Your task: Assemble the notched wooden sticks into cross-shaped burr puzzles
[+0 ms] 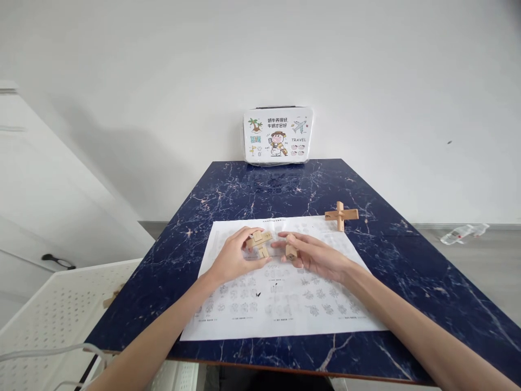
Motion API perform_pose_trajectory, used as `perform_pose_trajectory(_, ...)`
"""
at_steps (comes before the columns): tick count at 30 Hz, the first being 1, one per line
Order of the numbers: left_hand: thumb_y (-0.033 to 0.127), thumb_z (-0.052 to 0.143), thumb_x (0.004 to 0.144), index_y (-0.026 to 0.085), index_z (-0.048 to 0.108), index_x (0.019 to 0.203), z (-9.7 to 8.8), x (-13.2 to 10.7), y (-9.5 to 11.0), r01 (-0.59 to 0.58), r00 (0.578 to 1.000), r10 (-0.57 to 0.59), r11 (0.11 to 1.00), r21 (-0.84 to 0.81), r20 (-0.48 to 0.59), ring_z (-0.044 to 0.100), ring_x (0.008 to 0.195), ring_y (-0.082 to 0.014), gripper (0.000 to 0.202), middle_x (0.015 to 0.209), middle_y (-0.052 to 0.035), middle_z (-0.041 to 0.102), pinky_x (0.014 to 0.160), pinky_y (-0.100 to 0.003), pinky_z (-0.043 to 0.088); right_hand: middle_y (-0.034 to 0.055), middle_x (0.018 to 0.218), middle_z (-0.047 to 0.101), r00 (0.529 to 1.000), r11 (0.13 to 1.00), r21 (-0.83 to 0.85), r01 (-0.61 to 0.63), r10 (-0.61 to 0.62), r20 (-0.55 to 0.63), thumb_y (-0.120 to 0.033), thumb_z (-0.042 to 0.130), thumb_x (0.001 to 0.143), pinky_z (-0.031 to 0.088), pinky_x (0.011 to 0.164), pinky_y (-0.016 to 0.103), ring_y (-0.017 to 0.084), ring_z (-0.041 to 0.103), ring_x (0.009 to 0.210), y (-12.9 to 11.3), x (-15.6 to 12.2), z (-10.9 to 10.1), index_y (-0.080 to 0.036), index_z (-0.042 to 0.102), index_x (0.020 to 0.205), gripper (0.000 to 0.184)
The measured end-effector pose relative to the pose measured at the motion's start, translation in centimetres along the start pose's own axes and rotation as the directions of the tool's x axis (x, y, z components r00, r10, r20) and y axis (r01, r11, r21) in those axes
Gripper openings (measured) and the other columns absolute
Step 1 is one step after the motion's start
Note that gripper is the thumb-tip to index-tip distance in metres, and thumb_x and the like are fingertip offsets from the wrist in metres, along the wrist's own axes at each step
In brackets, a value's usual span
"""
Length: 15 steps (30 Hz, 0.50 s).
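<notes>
Over a printed instruction sheet [240, 326], my left hand [233, 255] grips a partly joined wooden puzzle [259, 239] made of several notched pale blocks with dark marks on them. Just to its right, my right hand [315, 254] holds a single wooden puzzle piece [291, 252] between thumb and fingers, its marked end facing me. A small gap separates this piece from the joined blocks. Part of each held thing is hidden by fingers. At the sheet's upper right corner rests a cross-shaped wooden puzzle [341, 215], touched by neither hand.
The sheet lies on a dark blue marbled table [268, 190]. Against the wall at the back stands a white cartoon-printed case [278, 136]. A white perforated basket [52, 309] with a wooden piece is at the left, near a white cable [49, 350]. Clear plastic [458, 234] lies on the floor at right.
</notes>
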<state>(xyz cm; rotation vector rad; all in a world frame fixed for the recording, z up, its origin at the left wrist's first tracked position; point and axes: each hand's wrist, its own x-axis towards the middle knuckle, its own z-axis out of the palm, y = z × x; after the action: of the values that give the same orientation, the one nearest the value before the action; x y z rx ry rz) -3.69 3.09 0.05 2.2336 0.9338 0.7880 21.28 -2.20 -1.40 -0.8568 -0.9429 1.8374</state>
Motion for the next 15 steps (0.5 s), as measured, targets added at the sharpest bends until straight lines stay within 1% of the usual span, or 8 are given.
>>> perform_pose_trajectory(2, 0.04, 0.086, 0.08, 0.026, 0.061, 0.129, -0.01, 0.03, 0.0, 0.011, 1.0, -0.011, 1.0, 0.003, -0.005, 0.062, 0.093, -0.0233, 0.057, 0.115, -0.0064, 0.066, 0.076, -0.034, 0.047, 0.0136, 0.132, 0.068, 1.0, 1.0, 0.0, 0.023, -0.023, 0.013, -0.032, 0.084, 0.089, 0.056, 0.067, 0.025, 0.015, 0.069, 0.09, -0.11, -0.14, 0.1, -0.02, 0.064, 0.13, 0.048)
perform_pose_trajectory(3, 0.04, 0.086, 0.08, 0.026, 0.061, 0.129, -0.01, 0.04, 0.01, 0.016, 1.0, -0.016, 1.0, 0.0, -0.004, 0.062, 0.094, -0.0236, 0.057, 0.115, -0.0065, 0.066, 0.076, -0.034, 0.047, 0.0132, 0.132, 0.068, 1.0, 1.0, 0.0, 0.02, -0.02, 0.021, -0.028, 0.087, 0.086, 0.056, 0.069, 0.025, 0.015, 0.069, 0.09, -0.17, -0.21, 0.14, -0.02, 0.064, 0.13, 0.05)
perform_pose_trajectory(5, 0.04, 0.086, 0.08, 0.026, 0.061, 0.129, -0.03, 0.06, 0.06, 0.02, 1.0, -0.02, 1.0, -0.009, -0.001, 0.062, 0.094, -0.0238, 0.057, 0.114, -0.0065, 0.067, 0.076, -0.034, 0.047, 0.0127, 0.13, 0.069, 0.999, 1.0, 0.008, -0.004, 0.004, 0.047, -0.025, 0.088, 0.083, 0.055, 0.068, 0.026, 0.014, 0.068, 0.086, -0.31, -0.35, 0.19, -0.019, 0.063, 0.128, 0.051)
perform_pose_trajectory(9, 0.04, 0.086, 0.08, 0.026, 0.063, 0.127, -0.05, 0.07, 0.24, 0.014, 1.0, -0.014, 1.0, -0.026, -0.014, 0.063, 0.092, -0.0237, 0.055, 0.113, -0.0063, 0.067, 0.074, -0.034, 0.047, 0.0116, 0.124, 0.072, 0.994, 0.999, 0.017, -0.039, 0.037, 0.104, -0.032, 0.087, 0.086, 0.053, 0.065, 0.026, 0.011, 0.064, 0.074, -0.42, -0.57, 0.23, -0.022, 0.057, 0.123, 0.049)
perform_pose_trajectory(12, 0.042, 0.086, 0.08, 0.026, 0.063, 0.127, -0.07, 0.03, 0.32, -0.006, 1.0, 0.005, 1.0, -0.019, -0.024, 0.062, 0.09, -0.0228, 0.055, 0.112, -0.006, 0.067, 0.073, -0.034, 0.046, 0.01, 0.12, 0.073, 0.992, 0.999, -0.018, -0.048, 0.05, 0.114, -0.037, 0.088, 0.085, 0.054, 0.065, 0.027, 0.011, 0.064, 0.071, -0.32, -0.69, 0.16, -0.024, 0.052, 0.12, 0.052)
perform_pose_trajectory(15, 0.04, 0.087, 0.079, 0.026, 0.062, 0.128, -0.05, -0.02, 0.26, -0.031, 0.999, 0.031, 0.999, -0.009, -0.016, 0.061, 0.086, -0.0212, 0.057, 0.109, -0.0053, 0.067, 0.074, -0.034, 0.047, 0.0099, 0.121, 0.073, 0.992, 0.997, -0.054, -0.06, 0.066, 0.109, -0.037, 0.088, 0.085, 0.056, 0.069, 0.028, 0.011, 0.067, 0.072, -0.23, -0.75, 0.0, -0.024, 0.053, 0.126, 0.056)
